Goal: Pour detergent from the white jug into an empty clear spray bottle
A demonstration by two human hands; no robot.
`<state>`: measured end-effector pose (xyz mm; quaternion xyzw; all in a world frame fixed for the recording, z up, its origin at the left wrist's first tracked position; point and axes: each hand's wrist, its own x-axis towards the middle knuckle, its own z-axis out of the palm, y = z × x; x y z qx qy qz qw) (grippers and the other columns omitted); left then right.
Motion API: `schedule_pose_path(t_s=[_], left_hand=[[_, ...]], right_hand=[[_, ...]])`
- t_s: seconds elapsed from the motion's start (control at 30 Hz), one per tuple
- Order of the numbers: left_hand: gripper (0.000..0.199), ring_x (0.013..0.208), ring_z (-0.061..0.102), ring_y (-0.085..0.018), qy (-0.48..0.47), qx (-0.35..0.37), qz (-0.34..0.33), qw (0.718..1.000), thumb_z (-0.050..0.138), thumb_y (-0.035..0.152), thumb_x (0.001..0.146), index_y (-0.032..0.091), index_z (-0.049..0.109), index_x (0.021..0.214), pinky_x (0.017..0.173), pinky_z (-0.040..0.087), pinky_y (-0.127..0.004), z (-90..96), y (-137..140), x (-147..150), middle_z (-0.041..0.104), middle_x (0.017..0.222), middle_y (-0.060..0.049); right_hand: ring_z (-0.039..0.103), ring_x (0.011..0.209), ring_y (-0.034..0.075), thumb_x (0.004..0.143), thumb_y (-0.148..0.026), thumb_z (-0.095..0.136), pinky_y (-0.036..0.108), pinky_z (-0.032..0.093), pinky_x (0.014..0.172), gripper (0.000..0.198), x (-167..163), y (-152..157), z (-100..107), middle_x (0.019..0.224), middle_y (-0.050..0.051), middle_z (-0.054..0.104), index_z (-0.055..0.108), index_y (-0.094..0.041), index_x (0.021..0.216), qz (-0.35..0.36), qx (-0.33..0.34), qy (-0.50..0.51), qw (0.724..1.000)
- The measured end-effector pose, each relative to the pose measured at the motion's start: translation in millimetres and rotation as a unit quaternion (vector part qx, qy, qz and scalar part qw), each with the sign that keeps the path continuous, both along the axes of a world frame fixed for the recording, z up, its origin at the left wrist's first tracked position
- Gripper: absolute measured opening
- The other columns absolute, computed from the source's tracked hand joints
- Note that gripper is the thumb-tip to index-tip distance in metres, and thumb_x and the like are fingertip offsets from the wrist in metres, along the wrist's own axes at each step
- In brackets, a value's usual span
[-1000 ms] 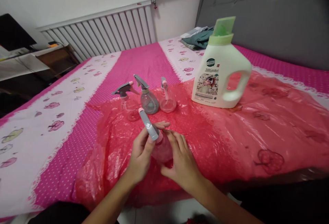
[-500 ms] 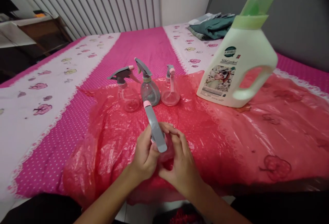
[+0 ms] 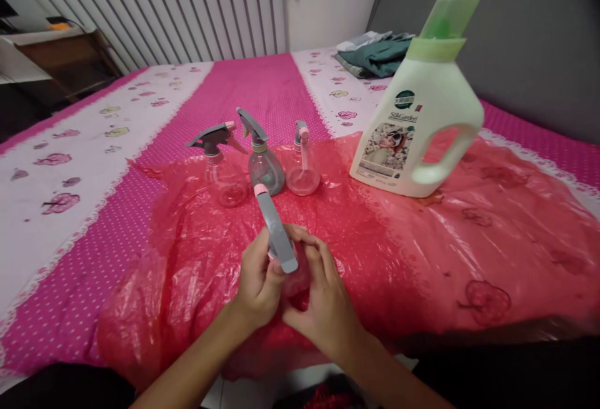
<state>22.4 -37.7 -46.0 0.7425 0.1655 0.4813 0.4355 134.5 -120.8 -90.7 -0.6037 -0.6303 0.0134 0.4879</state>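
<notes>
Both hands are around a clear spray bottle (image 3: pixel 296 274) with a grey trigger head (image 3: pixel 276 231) and a pink nozzle tip. My left hand (image 3: pixel 259 281) grips it at the neck, just under the head, with the thumb on the near side. My right hand (image 3: pixel 325 290) curves round the bottle's body from the right, fingertips on its far side. Beyond them stand three more spray bottles: a clear one (image 3: pixel 227 181) at left, a grey-tinted one (image 3: pixel 266 168) in the middle and a clear one (image 3: pixel 303 174) at right.
A large white jug (image 3: pixel 384 96) with a green cap stands at the right on red plastic sheeting (image 3: pixel 365 259). Beneath lies a pink and white bedspread (image 3: pixel 262 84). Folded clothes (image 3: pixel 375 55) lie at the back, near a radiator (image 3: pixel 164 18).
The view has shifted slightly, so the scene sits a little further left. Both hands keep their hold on the spray bottle, with no clear change in grip.
</notes>
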Motion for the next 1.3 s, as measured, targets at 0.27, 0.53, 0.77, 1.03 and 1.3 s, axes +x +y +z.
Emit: schedule_pose_path(t_s=[0.27, 0.53, 0.77, 1.03, 1.3], left_hand=[[0.046, 0.109, 0.075, -0.029, 0.002, 0.021, -0.010, 1.000, 0.050, 0.062, 0.109, 0.023, 0.070, 0.122, 0.097, 0.058, -0.044, 3.6, -3.5, -0.2, 0.080, 0.112, -0.011], [0.045, 0.115, 0.074, -0.031, 0.006, 0.013, -0.028, 1.000, 0.052, 0.063, 0.108, 0.024, 0.070, 0.120, 0.099, 0.058, -0.046, 4.0, 0.6, -0.8, 0.079, 0.117, -0.012], [0.043, 0.116, 0.075, -0.032, 0.004, 0.012, -0.024, 1.000, 0.058, 0.061, 0.106, 0.024, 0.070, 0.123, 0.099, 0.060, -0.046, 3.9, 0.3, -1.0, 0.080, 0.116, -0.012], [0.042, 0.114, 0.078, -0.030, -0.013, 0.031, -0.022, 0.999, 0.062, 0.061, 0.105, 0.025, 0.069, 0.126, 0.099, 0.062, -0.046, 5.0, -1.3, -0.7, 0.082, 0.114, -0.009], [0.043, 0.118, 0.077, -0.030, -0.013, 0.039, 0.042, 0.998, 0.065, 0.059, 0.104, 0.023, 0.070, 0.127, 0.102, 0.062, -0.047, 8.2, -0.1, -4.5, 0.081, 0.118, -0.010]], right_hand=[[0.046, 0.139, 0.027, 0.105, -0.049, 0.055, 0.048, 0.051, 0.115, 0.056, -9.3, -4.2, -23.8, 0.144, 0.016, 0.048, 0.049, -0.011, 0.147, -0.014, 0.005, -0.009, 1.000], [0.046, 0.137, 0.025, 0.104, -0.050, 0.058, 0.045, 0.050, 0.115, 0.059, -8.4, -2.3, -22.9, 0.142, 0.015, 0.048, 0.049, -0.011, 0.147, -0.003, -0.001, 0.016, 1.000], [0.044, 0.141, 0.026, 0.102, -0.050, 0.061, 0.047, 0.048, 0.118, 0.059, -6.2, -2.8, -23.9, 0.145, 0.015, 0.047, 0.051, -0.011, 0.146, 0.013, 0.000, 0.029, 0.999], [0.046, 0.141, 0.026, 0.103, -0.050, 0.060, 0.045, 0.051, 0.116, 0.061, -8.6, -2.3, -27.4, 0.146, 0.017, 0.046, 0.048, -0.010, 0.147, -0.005, 0.026, 0.025, 0.999], [0.047, 0.142, 0.026, 0.105, -0.046, 0.056, 0.044, 0.054, 0.113, 0.063, -3.0, -0.6, -15.1, 0.149, 0.017, 0.045, 0.039, -0.011, 0.155, -0.003, 0.038, 0.014, 0.999]])
